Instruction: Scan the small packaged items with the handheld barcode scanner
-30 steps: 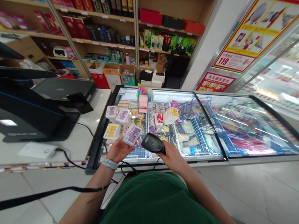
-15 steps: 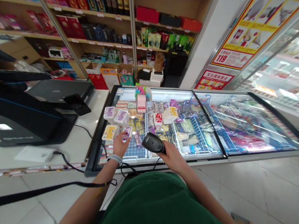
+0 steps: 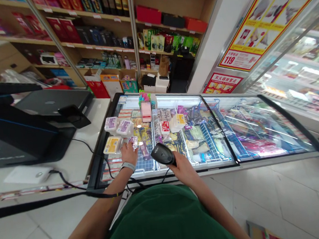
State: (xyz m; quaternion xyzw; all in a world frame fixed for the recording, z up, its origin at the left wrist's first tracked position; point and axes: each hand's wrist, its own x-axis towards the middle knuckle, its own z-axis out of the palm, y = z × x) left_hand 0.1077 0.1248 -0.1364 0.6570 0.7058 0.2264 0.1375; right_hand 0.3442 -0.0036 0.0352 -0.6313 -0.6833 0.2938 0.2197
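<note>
From my remote post, through the head camera, I see two bare hands apart over a glass-topped chest freezer (image 3: 205,171). The right hand (image 3: 183,170) is wrapped around the handle of a barcode scanner (image 3: 162,154). The left hand (image 3: 129,154) lies palm down, fingertips on a small purple-labelled tub (image 3: 134,140); the fingers cover part of it, so I cannot tell whether they grip it or only touch it.

That tub sits on the glass, just ahead of the left hand, which is much the nearer. It lies to the left of the scanner and slightly farther from the body. The scanner's long axis slants forward and leftward from the right hand, its rounded head facing the tub's side.

The scanner is smooth, matte black plastic. The tub looks like glossy, clear plastic, box-shaped with rounded corners. Just left of it stands a yellow-labelled tub (image 3: 113,145); beyond are two purple-lidded tubs (image 3: 125,127). Under the clear glass, crinkled packets (image 3: 196,132) fill wire baskets (image 3: 208,141).
</note>
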